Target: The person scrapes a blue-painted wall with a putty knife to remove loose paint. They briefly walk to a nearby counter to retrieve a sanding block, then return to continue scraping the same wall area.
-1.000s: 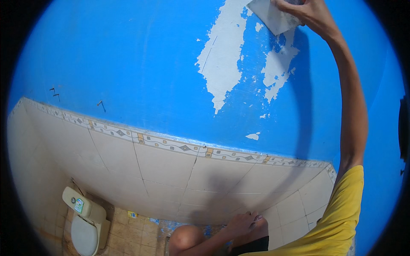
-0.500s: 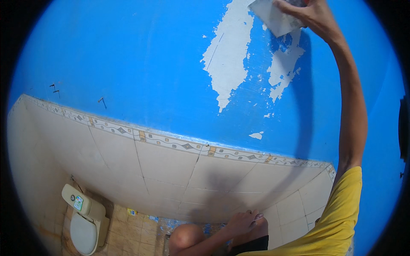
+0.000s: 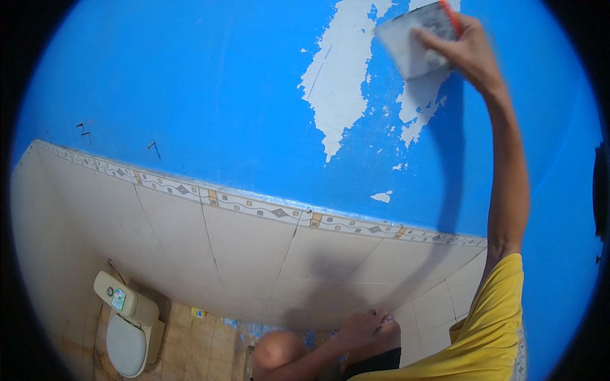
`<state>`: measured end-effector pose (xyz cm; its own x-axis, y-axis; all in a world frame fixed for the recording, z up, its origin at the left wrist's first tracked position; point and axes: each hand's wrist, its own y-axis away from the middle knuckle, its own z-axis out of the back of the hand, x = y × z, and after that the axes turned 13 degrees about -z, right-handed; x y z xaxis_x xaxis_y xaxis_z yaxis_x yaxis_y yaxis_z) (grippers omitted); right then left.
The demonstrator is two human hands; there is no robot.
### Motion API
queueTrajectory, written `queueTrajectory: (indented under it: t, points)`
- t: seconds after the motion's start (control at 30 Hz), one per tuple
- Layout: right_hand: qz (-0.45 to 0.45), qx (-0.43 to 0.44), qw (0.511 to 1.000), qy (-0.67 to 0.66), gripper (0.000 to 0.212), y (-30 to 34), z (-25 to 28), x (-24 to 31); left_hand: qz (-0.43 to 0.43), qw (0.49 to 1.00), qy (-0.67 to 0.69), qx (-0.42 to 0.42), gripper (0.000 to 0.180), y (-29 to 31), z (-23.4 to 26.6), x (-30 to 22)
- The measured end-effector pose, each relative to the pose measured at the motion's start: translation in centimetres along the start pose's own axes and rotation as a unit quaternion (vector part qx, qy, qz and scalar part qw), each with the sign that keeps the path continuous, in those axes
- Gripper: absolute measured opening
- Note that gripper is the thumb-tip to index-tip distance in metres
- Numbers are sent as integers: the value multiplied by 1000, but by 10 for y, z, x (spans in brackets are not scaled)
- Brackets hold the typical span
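Observation:
My right hand [image 3: 470, 54] is raised high against the blue wall [image 3: 210, 95]. It grips a scraper [image 3: 406, 47] with a broad flat grey blade and an orange-red edge by the fingers, the thumb pressed on the blade's face. Behind the blade and just below it is a bare white patch [image 3: 416, 114] where the blue paint is gone. A longer bare patch [image 3: 340, 89] runs down to its left. Low in the view, my left hand [image 3: 362, 329] rests over my bent knee, fingers loosely draped, with nothing visible in it.
Beige tiles [image 3: 248, 241] cover the lower wall, topped by a patterned border strip [image 3: 254, 206]. Small metal hooks [image 3: 152, 149] stick out at left. A toilet [image 3: 125, 343] stands lower left on the tiled floor [image 3: 197, 346]. Blue paint flakes [image 3: 257, 331] lie near my knees.
My right hand and the scraper have moved a little down the wall, and more of the blade shows. My right arm has shifted slightly left. My left hand stays on the knee.

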<state>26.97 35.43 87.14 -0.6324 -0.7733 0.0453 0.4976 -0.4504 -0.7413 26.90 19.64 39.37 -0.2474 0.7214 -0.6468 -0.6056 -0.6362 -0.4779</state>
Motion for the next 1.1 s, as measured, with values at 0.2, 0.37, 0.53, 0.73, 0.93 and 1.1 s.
queueTrajectory:
  t: [0.2,0.37,0.53,0.73,0.93,1.1]
  points:
    - [71,103,975,183,39,33,-50,28,36,999,-16,20,36,2,7,-2]
    - [2,32,999,22,40,39,-29,-2,6,999,-29,22,36,-1,-3,-2]
    - [44,103,987,116,34,74,-76,19,-2,999,-47,-26,34,4,-2,5]
    - [-4,38,999,34,36,76,-69,7,10,1000,-30,1,31,-1,11,-11]
    - [16,43,999,2,32,81,-79,4,-13,999,-31,-26,29,3,6,-5]
    - [11,88,992,87,27,98,-84,17,8,1000,-2,-9,31,1,5,3]
